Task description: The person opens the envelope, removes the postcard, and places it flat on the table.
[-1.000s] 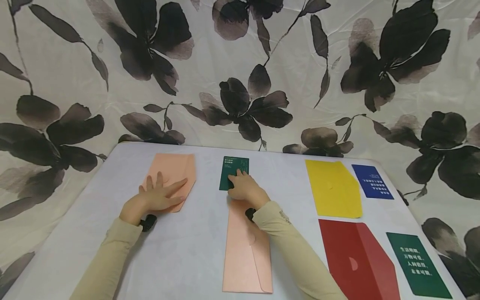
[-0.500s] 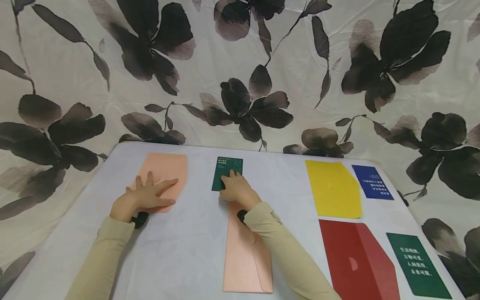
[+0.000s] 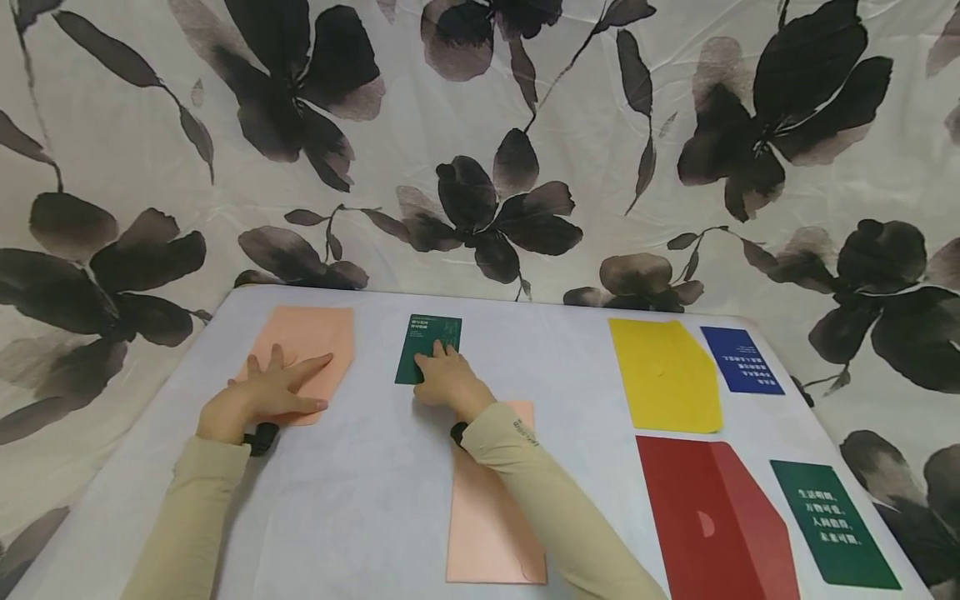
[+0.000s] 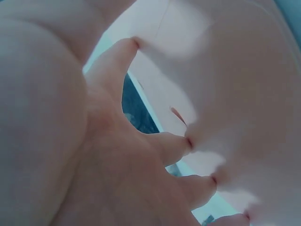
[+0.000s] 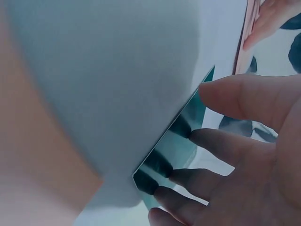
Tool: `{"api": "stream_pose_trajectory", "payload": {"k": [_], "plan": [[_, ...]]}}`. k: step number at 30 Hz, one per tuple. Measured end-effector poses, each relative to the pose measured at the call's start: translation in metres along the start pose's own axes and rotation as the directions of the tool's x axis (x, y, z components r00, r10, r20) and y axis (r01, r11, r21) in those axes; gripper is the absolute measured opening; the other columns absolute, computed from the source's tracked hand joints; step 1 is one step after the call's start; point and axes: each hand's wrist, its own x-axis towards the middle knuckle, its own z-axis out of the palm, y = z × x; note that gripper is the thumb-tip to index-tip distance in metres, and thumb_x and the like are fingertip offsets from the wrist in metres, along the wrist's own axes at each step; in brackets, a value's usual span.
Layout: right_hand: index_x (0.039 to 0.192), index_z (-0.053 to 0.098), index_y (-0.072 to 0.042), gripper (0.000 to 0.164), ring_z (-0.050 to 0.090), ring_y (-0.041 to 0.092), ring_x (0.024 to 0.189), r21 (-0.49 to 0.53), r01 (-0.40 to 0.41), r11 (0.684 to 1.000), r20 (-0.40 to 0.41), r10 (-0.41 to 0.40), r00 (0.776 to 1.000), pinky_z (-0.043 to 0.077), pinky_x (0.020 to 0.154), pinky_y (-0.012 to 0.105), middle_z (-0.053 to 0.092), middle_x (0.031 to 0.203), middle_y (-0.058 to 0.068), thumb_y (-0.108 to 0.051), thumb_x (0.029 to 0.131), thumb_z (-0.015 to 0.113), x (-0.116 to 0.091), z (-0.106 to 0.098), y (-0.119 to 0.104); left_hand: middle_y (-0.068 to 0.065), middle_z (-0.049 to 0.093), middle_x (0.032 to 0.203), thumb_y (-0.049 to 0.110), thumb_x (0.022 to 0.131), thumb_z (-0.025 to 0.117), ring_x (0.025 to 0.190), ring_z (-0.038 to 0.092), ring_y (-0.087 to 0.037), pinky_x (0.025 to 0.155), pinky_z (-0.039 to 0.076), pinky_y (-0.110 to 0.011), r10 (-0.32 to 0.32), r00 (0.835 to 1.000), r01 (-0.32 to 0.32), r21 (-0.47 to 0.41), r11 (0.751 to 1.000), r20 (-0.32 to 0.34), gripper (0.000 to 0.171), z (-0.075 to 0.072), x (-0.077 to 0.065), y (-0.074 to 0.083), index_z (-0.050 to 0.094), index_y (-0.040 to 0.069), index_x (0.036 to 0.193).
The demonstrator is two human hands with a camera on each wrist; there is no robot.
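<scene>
My left hand (image 3: 258,398) lies with spread fingers on a peach envelope (image 3: 318,329) at the table's far left. In the left wrist view its fingertips touch the envelope (image 4: 254,117) near a small curved slit. My right hand (image 3: 452,385) rests its fingertips on a dark green card (image 3: 423,333) with small pale print, to the right of that envelope. The right wrist view has the fingers fairly straight, pressing the green card (image 5: 176,151) flat against the table. Part of the card's lower end is hidden under the hand.
A second peach envelope (image 3: 483,537) lies partly under the right sleeve. At right are a yellow envelope (image 3: 656,379), a blue card (image 3: 742,360), a red envelope (image 3: 705,492) and another green card (image 3: 832,525). Behind the white table (image 3: 337,517) hangs a flower-patterned cloth (image 3: 420,125).
Both hands have slid to the left. The peach envelope has moved along under the left hand, and the green card under the right. The second peach envelope has stayed put.
</scene>
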Motion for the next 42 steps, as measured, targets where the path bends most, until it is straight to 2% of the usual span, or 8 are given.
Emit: {"api": "stream_pose_trajectory", "payload": {"k": [2, 4, 9, 12, 18, 24, 35, 42], "plan": [[0.154, 0.039, -0.017, 0.059, 0.017, 0.036, 0.149, -0.006, 0.003, 1.000, 0.004, -0.003, 1.000, 0.019, 0.119, 0.045, 0.020, 0.162, 0.018, -0.024, 0.097, 0.054, 0.000, 0.001, -0.005, -0.047, -0.017, 0.148, 0.056, 0.085, 0.070, 0.123, -0.023, -0.076, 0.077, -0.004, -0.092, 0.016, 1.000, -0.015, -0.021, 1.000, 0.007, 0.095, -0.004, -0.006, 0.003, 0.023, 0.016, 0.158], [0.154, 0.039, -0.018, 0.059, 0.017, 0.036, 0.149, -0.017, 0.009, 1.000, 0.007, -0.009, 1.000, 0.019, 0.119, 0.044, 0.020, 0.162, 0.018, -0.025, 0.097, 0.054, 0.000, 0.003, -0.011, -0.046, -0.011, 0.150, 0.050, 0.085, 0.073, 0.127, -0.025, -0.072, 0.083, -0.006, -0.090, 0.025, 1.000, -0.025, -0.029, 0.999, 0.005, 0.095, -0.005, -0.008, 0.001, 0.024, 0.011, 0.156], [0.154, 0.039, -0.020, 0.060, 0.017, 0.034, 0.150, -0.048, 0.026, 0.998, 0.012, -0.025, 1.000, 0.019, 0.119, 0.043, 0.020, 0.163, 0.016, -0.025, 0.097, 0.054, -0.001, 0.007, -0.023, -0.043, 0.005, 0.152, 0.046, 0.083, 0.076, 0.134, -0.025, -0.062, 0.095, -0.021, -0.077, 0.087, 0.996, -0.087, -0.054, 0.995, -0.006, 0.096, -0.006, -0.006, -0.014, 0.026, 0.006, 0.155], [0.154, 0.039, -0.020, 0.060, 0.017, 0.033, 0.150, -0.060, 0.041, 0.997, 0.012, -0.040, 0.999, 0.019, 0.119, 0.042, 0.020, 0.163, 0.015, -0.026, 0.096, 0.054, -0.001, 0.010, -0.029, -0.045, 0.001, 0.151, 0.050, 0.081, 0.077, 0.134, -0.027, -0.061, 0.095, -0.024, -0.075, 0.082, 0.997, -0.083, -0.072, 0.994, -0.012, 0.100, -0.005, -0.002, -0.025, 0.025, 0.009, 0.156], [0.154, 0.039, -0.023, 0.060, 0.016, 0.030, 0.150, -0.057, 0.065, 0.996, 0.015, -0.064, 0.998, 0.017, 0.119, 0.041, 0.020, 0.163, 0.013, -0.028, 0.097, 0.055, -0.001, 0.015, -0.042, -0.048, -0.005, 0.149, 0.043, 0.084, 0.076, 0.132, -0.027, -0.064, 0.096, -0.022, -0.076, 0.038, 0.999, -0.039, -0.075, 0.996, -0.010, 0.097, -0.009, -0.013, -0.020, 0.023, 0.002, 0.154], [0.154, 0.038, -0.025, 0.060, 0.016, 0.028, 0.150, -0.065, 0.092, 0.994, 0.012, -0.091, 0.996, 0.016, 0.120, 0.040, 0.019, 0.164, 0.010, -0.028, 0.096, 0.054, -0.001, 0.022, -0.055, -0.049, -0.017, 0.146, 0.041, 0.084, 0.077, 0.129, -0.032, -0.064, 0.093, -0.024, -0.077, 0.016, 1.000, -0.017, -0.138, 0.990, -0.010, 0.099, -0.012, -0.022, -0.027, 0.019, 0.001, 0.155], [0.154, 0.037, -0.029, 0.061, 0.015, 0.025, 0.151, -0.083, 0.102, 0.991, 0.016, -0.101, 0.995, 0.015, 0.119, 0.041, 0.018, 0.164, 0.007, -0.031, 0.096, 0.054, -0.004, 0.029, -0.065, -0.047, -0.028, 0.143, 0.042, 0.081, 0.079, 0.124, -0.038, -0.064, 0.090, -0.022, -0.079, -0.016, 1.000, 0.015, -0.179, 0.984, -0.006, 0.104, -0.011, -0.028, -0.034, 0.019, 0.001, 0.155], [0.154, 0.037, -0.030, 0.062, 0.016, 0.024, 0.150, -0.105, 0.105, 0.989, 0.026, -0.102, 0.994, 0.017, 0.119, 0.041, 0.018, 0.164, 0.006, -0.034, 0.096, 0.056, -0.012, 0.031, -0.072, -0.045, -0.031, 0.143, 0.041, 0.081, 0.080, 0.120, -0.038, -0.068, 0.086, -0.014, -0.085, -0.041, 0.999, 0.041, -0.185, 0.982, 0.004, 0.104, -0.013, -0.030, -0.034, 0.018, 0.002, 0.156]]}}
